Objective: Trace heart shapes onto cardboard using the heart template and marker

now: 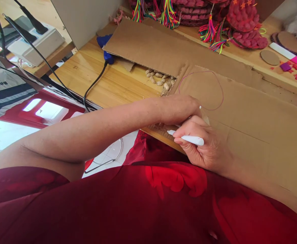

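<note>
Head view: the right hand (201,145) grasps the white pen (192,139) near the cardboard (255,112), on the near side of the pink circle (223,93). The left hand (182,107) is just beyond; I cannot tell its grip

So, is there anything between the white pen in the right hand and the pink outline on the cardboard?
Yes, the left hand: it lies across the direct way from the white pen to the pink outline. Inside the outline, I see nothing on the cardboard.
</note>
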A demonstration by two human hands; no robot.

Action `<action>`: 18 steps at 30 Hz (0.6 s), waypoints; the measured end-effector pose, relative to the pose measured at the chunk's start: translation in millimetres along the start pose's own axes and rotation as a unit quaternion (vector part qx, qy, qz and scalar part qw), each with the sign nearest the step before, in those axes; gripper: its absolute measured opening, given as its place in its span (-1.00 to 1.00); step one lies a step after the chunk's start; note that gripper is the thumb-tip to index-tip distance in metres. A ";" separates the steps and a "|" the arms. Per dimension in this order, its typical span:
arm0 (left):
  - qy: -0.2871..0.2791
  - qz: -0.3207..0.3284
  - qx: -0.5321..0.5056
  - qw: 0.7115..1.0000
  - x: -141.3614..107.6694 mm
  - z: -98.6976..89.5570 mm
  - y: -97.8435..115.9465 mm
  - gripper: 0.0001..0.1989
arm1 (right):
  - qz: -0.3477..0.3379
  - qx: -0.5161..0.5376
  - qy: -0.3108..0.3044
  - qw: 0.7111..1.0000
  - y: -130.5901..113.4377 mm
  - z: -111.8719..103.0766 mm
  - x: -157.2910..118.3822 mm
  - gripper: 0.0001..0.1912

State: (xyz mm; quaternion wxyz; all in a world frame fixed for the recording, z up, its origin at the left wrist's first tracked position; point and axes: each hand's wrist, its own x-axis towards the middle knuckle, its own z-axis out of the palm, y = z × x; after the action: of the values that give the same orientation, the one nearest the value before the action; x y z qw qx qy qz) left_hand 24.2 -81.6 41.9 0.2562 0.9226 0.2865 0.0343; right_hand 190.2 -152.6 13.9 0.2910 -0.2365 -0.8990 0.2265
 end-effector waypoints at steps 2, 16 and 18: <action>-0.008 0.009 0.008 1.000 -0.2 -0.4 0.1 -0.77 | 0.007 -0.004 0.001 1.000 -1.3 -0.9 0.1 -0.91; -0.015 0.035 0.034 0.999 2.3 1.0 -2.6 -0.79 | 0.003 -0.039 -0.002 0.999 -7.9 -5.2 -5.4 -0.93; -0.009 0.031 0.027 0.999 2.6 2.6 -3.7 -0.77 | -0.003 -0.038 -0.001 0.999 -7.3 -2.5 -1.3 -0.91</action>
State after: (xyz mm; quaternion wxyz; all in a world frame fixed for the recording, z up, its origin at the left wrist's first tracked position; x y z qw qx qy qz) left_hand 25.0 -78.8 37.7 0.2324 0.9379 0.2562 0.0262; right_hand 190.6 -158.5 19.2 0.2812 -0.2446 -0.9079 0.1918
